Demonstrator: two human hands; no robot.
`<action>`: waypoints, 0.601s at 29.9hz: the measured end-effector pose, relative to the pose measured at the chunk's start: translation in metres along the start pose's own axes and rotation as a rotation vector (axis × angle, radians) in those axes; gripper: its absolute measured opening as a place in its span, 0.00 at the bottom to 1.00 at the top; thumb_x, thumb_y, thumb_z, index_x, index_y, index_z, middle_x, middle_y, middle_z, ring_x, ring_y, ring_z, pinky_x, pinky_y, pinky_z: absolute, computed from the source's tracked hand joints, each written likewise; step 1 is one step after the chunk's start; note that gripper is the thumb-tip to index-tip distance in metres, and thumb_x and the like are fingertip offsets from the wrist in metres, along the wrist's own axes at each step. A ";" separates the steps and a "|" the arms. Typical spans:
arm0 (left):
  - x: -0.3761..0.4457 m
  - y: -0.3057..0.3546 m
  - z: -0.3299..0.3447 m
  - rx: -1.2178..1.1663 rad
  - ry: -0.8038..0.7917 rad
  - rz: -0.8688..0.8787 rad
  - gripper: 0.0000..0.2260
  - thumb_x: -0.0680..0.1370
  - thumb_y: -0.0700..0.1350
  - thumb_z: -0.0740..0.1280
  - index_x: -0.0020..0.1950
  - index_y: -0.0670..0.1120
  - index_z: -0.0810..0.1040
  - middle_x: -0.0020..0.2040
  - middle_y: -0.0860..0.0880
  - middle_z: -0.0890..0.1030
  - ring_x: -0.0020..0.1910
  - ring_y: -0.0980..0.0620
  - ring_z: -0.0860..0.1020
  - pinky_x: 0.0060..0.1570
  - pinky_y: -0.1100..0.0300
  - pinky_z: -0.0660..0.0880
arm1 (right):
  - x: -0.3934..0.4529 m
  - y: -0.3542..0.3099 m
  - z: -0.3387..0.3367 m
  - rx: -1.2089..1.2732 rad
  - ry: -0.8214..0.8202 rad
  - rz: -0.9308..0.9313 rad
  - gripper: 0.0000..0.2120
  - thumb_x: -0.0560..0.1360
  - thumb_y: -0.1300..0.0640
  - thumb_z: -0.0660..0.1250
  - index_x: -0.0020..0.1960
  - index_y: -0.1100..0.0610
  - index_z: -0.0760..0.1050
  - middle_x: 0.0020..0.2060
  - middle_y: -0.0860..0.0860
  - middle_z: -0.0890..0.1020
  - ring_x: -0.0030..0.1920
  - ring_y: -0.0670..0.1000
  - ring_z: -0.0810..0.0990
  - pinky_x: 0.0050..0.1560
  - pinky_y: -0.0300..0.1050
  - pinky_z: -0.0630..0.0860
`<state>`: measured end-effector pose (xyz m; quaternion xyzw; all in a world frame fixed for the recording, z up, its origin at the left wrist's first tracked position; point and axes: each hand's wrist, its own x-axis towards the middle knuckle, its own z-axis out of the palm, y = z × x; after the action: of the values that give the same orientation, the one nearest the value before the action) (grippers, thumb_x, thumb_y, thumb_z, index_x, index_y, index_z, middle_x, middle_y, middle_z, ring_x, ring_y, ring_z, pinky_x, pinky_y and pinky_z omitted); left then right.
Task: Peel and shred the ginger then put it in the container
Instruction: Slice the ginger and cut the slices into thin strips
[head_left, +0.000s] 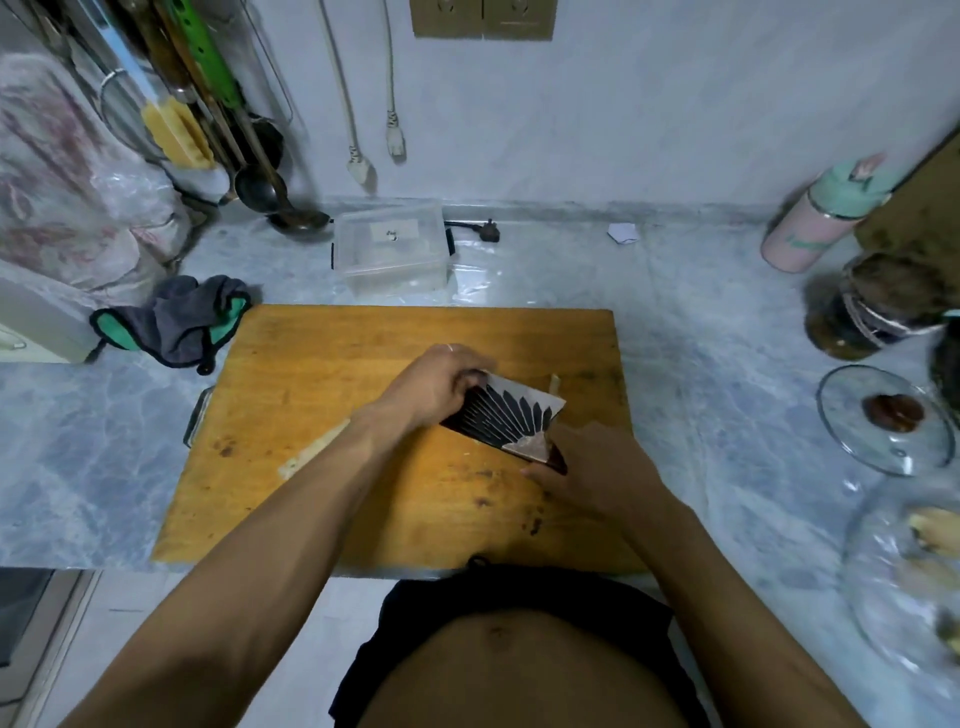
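On the wooden cutting board, my right hand grips the dark handle of a cleaver whose blade has a black and white fan pattern. The blade lies tilted, its flat face turned up. My left hand sits at the blade's left end, knuckles up, fingers curled down on the ginger, which the hand and blade hide. A pale ginger strip pokes out beyond the blade's far edge. Another pale strip lies on the board beside my left forearm. The clear plastic container stands open behind the board.
A grey and green cloth lies off the board's back left corner, with ladles and utensils behind it. At the right are a pink bottle, a dark jar, a glass lid and a glass bowl holding pale pieces.
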<state>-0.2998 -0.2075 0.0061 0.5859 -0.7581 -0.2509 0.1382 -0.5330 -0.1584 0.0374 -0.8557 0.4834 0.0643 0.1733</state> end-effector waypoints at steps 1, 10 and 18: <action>0.006 0.002 0.000 -0.004 0.001 -0.010 0.15 0.79 0.36 0.64 0.63 0.44 0.81 0.60 0.46 0.81 0.60 0.47 0.76 0.60 0.62 0.68 | -0.003 0.002 0.001 0.005 0.024 -0.004 0.21 0.79 0.36 0.60 0.53 0.55 0.74 0.47 0.52 0.81 0.46 0.52 0.79 0.46 0.47 0.75; -0.004 0.004 -0.014 -0.240 0.476 -0.125 0.06 0.77 0.40 0.70 0.52 0.46 0.84 0.48 0.52 0.81 0.48 0.55 0.77 0.51 0.61 0.74 | 0.000 0.004 0.004 0.069 0.091 0.075 0.18 0.79 0.37 0.61 0.48 0.53 0.71 0.43 0.49 0.79 0.42 0.49 0.77 0.42 0.44 0.74; -0.057 -0.012 0.038 -0.291 0.421 -0.335 0.09 0.75 0.36 0.70 0.50 0.48 0.84 0.48 0.53 0.82 0.50 0.54 0.78 0.54 0.66 0.71 | 0.022 0.021 0.011 0.330 0.235 0.278 0.19 0.79 0.39 0.64 0.43 0.56 0.76 0.35 0.49 0.77 0.34 0.47 0.76 0.34 0.41 0.71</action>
<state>-0.2929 -0.1470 -0.0272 0.7159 -0.5616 -0.2493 0.3314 -0.5384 -0.1824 0.0160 -0.7427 0.6172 -0.0924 0.2428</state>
